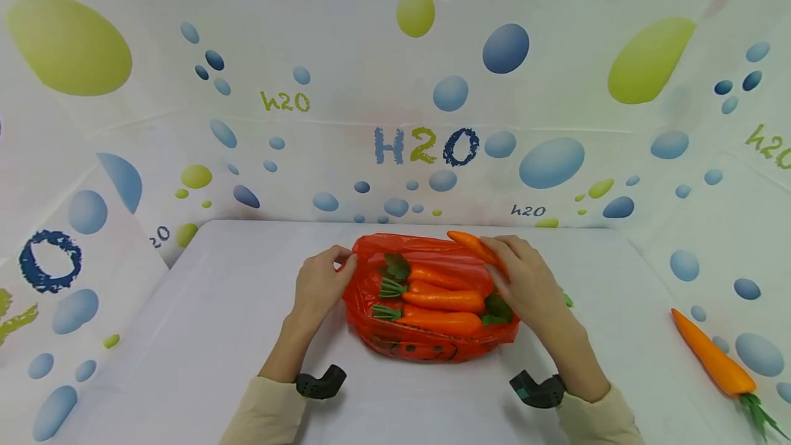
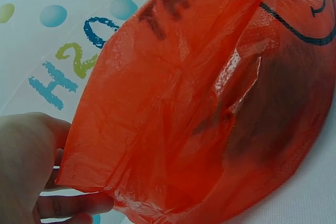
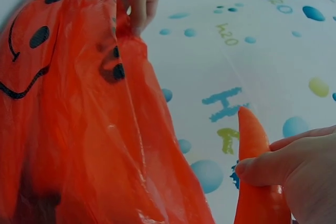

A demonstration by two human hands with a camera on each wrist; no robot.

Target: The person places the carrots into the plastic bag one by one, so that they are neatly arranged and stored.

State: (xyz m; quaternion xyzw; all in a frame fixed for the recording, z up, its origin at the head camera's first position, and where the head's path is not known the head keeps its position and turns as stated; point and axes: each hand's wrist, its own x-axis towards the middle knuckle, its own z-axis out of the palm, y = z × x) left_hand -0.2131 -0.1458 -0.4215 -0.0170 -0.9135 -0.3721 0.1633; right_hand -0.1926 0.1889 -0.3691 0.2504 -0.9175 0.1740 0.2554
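Observation:
A red plastic bag [image 1: 383, 246] with a printed smiley face lies open on the white table, with several orange carrots [image 1: 445, 301] with green tops inside it. My left hand [image 1: 318, 285] pinches the bag's left edge between thumb and fingers; in the left wrist view those fingers [image 2: 79, 204] are partly behind the plastic. Over the bag's right side, my right hand [image 1: 525, 283] grips another carrot [image 1: 467, 242], its tip pointing up and left. The right wrist view shows the thumb across this carrot [image 3: 254, 140], beside the bag's stretched plastic [image 3: 131, 156].
A single carrot [image 1: 711, 352] with leafy green top lies at the far right. Some green [image 1: 568, 300] shows just beyond my right wrist, mostly hidden. Behind the table [image 1: 247, 294] rises a white sheet [image 1: 346, 156] with blue and green spots.

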